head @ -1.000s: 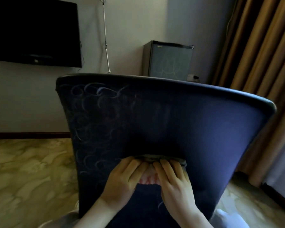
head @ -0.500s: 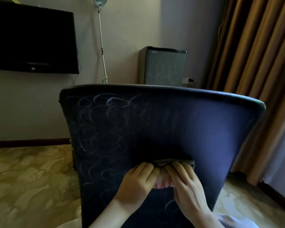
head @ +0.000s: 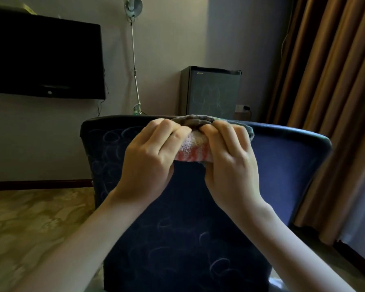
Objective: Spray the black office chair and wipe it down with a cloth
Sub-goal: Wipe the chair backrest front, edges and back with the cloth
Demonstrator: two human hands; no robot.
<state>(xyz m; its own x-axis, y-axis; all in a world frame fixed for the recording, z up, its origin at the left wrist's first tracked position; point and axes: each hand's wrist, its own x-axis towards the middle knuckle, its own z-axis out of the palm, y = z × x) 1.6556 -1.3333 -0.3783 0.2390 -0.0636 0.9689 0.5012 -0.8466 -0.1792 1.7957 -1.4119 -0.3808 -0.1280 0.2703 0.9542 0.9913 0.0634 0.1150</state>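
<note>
- Your left hand [head: 148,159] and right hand [head: 230,163] sit side by side on the bunched cloth [head: 195,150]. The fingers [head: 167,131] are curled over its upper fold and pinch it against the top edge of the chair [head: 282,161], which stands right in front of you with the back of its backrest facing you.
- The cloth looks thickly wadded, so flatten it a little to let more of it meet the fabric.
- Pale swirl marks [head: 114,140] show at the backrest's left side and lower down. These are probably what is left to wipe.
- Press evenly with both palms and draw straight, overlapping passes. Circles seem likely to leave more rings.
- The chair's base is out of view. Expect it to roll or swivel, and brace it accordingly.
</note>
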